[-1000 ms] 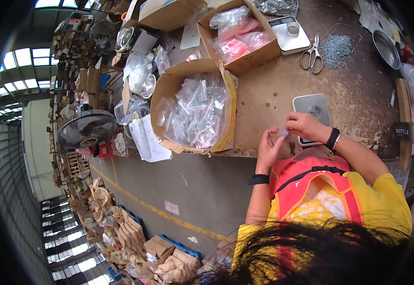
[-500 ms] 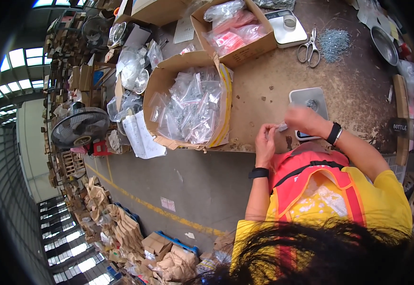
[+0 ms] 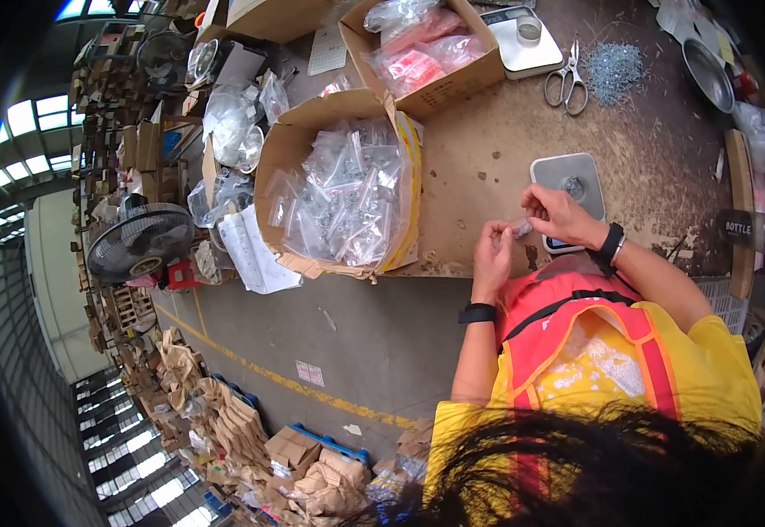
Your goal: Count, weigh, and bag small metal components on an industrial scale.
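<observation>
At the table's front edge, my left hand (image 3: 493,256) pinches a small clear plastic bag (image 3: 520,227) between thumb and fingertips. My right hand (image 3: 567,220) is curled just right of the bag, its fingertips bent together; whatever they hold is hidden. Under and beyond that hand lies a small white scale (image 3: 593,167) with a grey platform. A little heap of small metal pieces (image 3: 573,186) rests on the platform. To the left stands a cardboard box (image 3: 294,123) full of filled clear zip bags (image 3: 347,198).
Farther back are a box of red-and-clear bags (image 3: 452,92), a white scale (image 3: 531,60) with a small cup, scissors (image 3: 567,83), and a pile of small metal pieces (image 3: 615,72). A metal bowl (image 3: 709,79) sits at the right. A fan (image 3: 141,241) stands at the left.
My right hand, blurred by motion before, is now sharp, with its fingers curled beside the bag. My left hand keeps its pinch on the bag. The whole view has shifted slightly.
</observation>
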The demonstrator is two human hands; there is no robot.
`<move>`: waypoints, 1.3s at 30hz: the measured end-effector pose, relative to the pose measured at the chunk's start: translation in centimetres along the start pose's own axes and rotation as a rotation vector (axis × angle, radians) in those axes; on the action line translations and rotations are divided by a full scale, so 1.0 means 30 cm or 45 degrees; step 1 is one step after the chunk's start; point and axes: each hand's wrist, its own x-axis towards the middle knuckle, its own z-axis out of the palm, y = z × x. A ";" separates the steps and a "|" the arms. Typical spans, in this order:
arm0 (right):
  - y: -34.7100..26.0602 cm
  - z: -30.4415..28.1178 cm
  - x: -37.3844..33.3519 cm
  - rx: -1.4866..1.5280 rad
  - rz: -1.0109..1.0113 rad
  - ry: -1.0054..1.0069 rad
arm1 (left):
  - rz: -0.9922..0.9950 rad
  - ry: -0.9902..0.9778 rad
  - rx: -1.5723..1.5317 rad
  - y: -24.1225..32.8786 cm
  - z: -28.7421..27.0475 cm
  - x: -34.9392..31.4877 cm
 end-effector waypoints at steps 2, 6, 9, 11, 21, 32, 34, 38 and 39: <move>0.005 -0.006 0.000 -0.046 0.008 -0.043 | -0.033 -0.006 0.076 0.007 -0.005 0.005; -0.012 -0.016 0.003 -0.059 0.100 -0.090 | -0.069 0.016 0.049 0.030 0.006 0.001; -0.004 -0.006 0.011 -0.248 -0.178 -0.063 | -0.018 0.025 0.051 0.044 0.005 0.001; 0.001 0.009 0.016 -0.348 -0.263 -0.074 | -0.026 0.035 0.075 0.041 0.005 0.008; 0.005 -0.027 0.034 -0.489 -0.251 -0.122 | -0.011 0.203 0.094 0.054 -0.022 -0.018; -0.025 -0.043 0.057 -0.606 -0.345 -0.141 | 0.301 0.042 0.652 0.177 -0.049 0.062; -0.046 -0.077 0.052 -0.581 -0.335 -0.126 | 0.280 0.054 0.667 0.202 -0.053 0.053; -0.104 -0.205 0.015 -0.386 -0.148 0.075 | 0.350 0.142 0.731 0.357 -0.081 0.019; -0.101 -0.255 0.016 -0.400 -0.117 0.166 | 0.363 0.206 0.769 0.434 -0.102 0.007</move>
